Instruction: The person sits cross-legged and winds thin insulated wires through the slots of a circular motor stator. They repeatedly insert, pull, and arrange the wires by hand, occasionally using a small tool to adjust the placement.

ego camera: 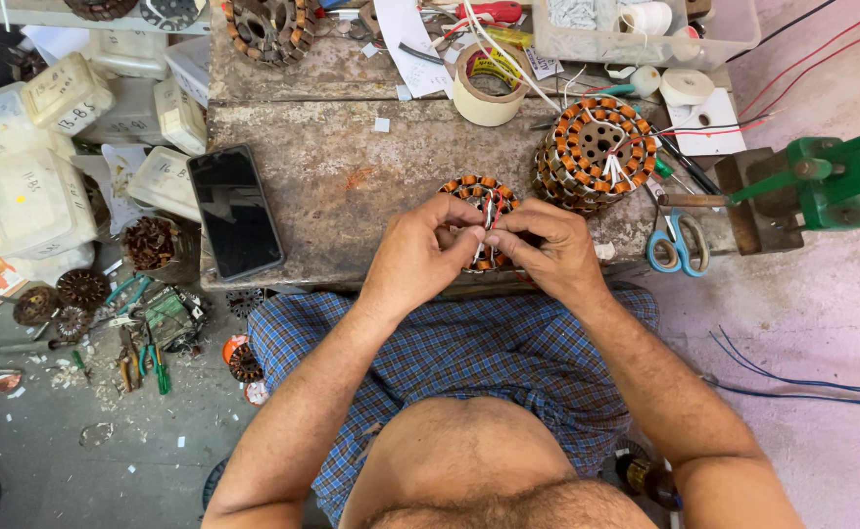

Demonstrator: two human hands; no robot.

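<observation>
1. We had both hands at the near edge of the workbench (332, 186): our left hand (420, 257) and right hand (552, 250) were brought together, fingertips pinched on the thin white and red lead wires (490, 214) of a wound stator (479, 196).
2. That stator, a ring of copper-orange coils, lay flat on the bench just beyond our knuckles, partly hidden by the fingers.
3. We judged the winding itself done, since every coil we could see was filled; what seemed left was the dressing or joining of the leads. Whether any lead was already joined we could not tell, as our fingers covered the ends.
4. To the right and a little farther stood a stack of finished stators (595, 152) with its own loose white and red leads trailing out.
5. A roll of tape (489, 83) sat far of the work, and blue-handled scissors (677, 245) lay at the right, just beside the bench edge, near a green press tool (822, 181).
6. A dark phone (236, 211) lay at the left of the bench, well apart from the hands.
7. White plastic tubs (33, 167) were piled at the far left, and pliers and screwdrivers (141, 338) lay scattered on the floor below them.
8. Nothing stood between our hands and the stator; only the trailing leads from the stack came near.
</observation>
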